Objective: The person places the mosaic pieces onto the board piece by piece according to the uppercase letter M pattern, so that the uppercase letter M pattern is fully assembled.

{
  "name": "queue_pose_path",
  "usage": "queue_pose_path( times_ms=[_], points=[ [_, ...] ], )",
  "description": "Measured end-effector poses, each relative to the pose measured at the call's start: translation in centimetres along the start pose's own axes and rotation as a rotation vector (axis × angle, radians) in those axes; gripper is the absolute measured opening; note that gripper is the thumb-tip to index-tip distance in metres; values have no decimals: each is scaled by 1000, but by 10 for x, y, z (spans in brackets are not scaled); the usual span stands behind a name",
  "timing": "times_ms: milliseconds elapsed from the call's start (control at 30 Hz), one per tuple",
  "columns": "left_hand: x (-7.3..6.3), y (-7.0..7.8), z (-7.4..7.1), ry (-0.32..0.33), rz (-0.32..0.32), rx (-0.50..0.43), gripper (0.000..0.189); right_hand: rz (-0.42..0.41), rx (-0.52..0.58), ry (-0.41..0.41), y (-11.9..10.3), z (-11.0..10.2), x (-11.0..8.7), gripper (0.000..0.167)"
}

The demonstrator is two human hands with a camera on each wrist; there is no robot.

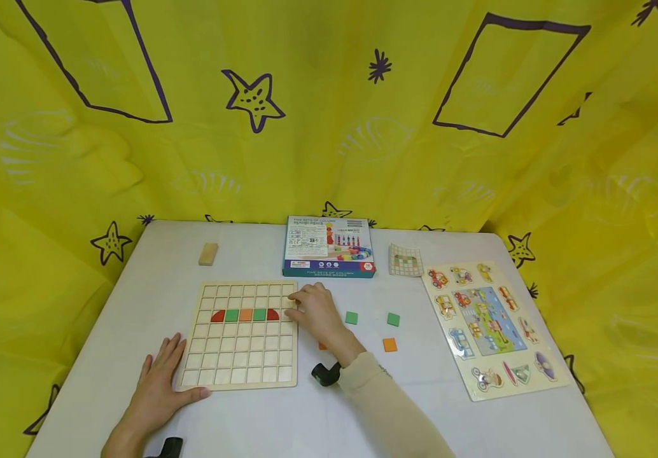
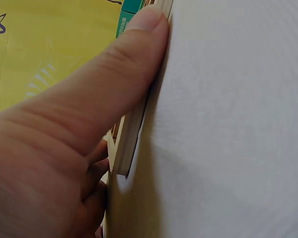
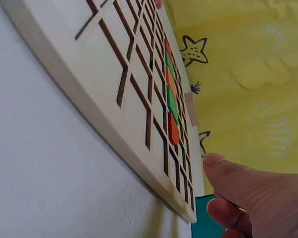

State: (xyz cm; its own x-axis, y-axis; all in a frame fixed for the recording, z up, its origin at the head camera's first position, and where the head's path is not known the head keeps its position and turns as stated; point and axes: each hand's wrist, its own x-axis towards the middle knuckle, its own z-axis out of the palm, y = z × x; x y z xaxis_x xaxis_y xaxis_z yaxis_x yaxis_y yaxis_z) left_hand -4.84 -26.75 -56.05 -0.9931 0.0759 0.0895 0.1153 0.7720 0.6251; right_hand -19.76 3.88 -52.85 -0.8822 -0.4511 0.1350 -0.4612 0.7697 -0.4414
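A pale wooden grid board [image 1: 239, 369] lies on the table. One row holds a red rounded piece [image 1: 218, 316], a green square [image 1: 231, 315], an orange square [image 1: 245, 315], a second green square [image 1: 259, 315] and another red rounded piece [image 1: 272, 315]. My left hand [image 1: 157, 381] rests at the board's near left corner, its thumb along the near edge and its fingers fairly straight beside the left edge. Over the board's right edge is my right hand [image 1: 319, 312], thumb and forefinger apart. In the right wrist view nothing shows between them.
Right of the board lie two loose green tiles [image 1: 351, 317] and an orange tile [image 1: 389, 345]; another orange tile [image 1: 322, 346] is partly hidden by my right arm. Farther back are a wooden block [image 1: 208, 254], a box [image 1: 329, 270] and a pattern card [image 1: 405, 261]. A picture puzzle [image 1: 461, 375] lies far right.
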Motion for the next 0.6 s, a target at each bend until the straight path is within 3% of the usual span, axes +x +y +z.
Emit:
queue_pose_path(
  times_ms=[600],
  points=[
    [0,-3,1,-15,-10,-2,112,73,10,-1,32,-17,-20,31]
  ],
)
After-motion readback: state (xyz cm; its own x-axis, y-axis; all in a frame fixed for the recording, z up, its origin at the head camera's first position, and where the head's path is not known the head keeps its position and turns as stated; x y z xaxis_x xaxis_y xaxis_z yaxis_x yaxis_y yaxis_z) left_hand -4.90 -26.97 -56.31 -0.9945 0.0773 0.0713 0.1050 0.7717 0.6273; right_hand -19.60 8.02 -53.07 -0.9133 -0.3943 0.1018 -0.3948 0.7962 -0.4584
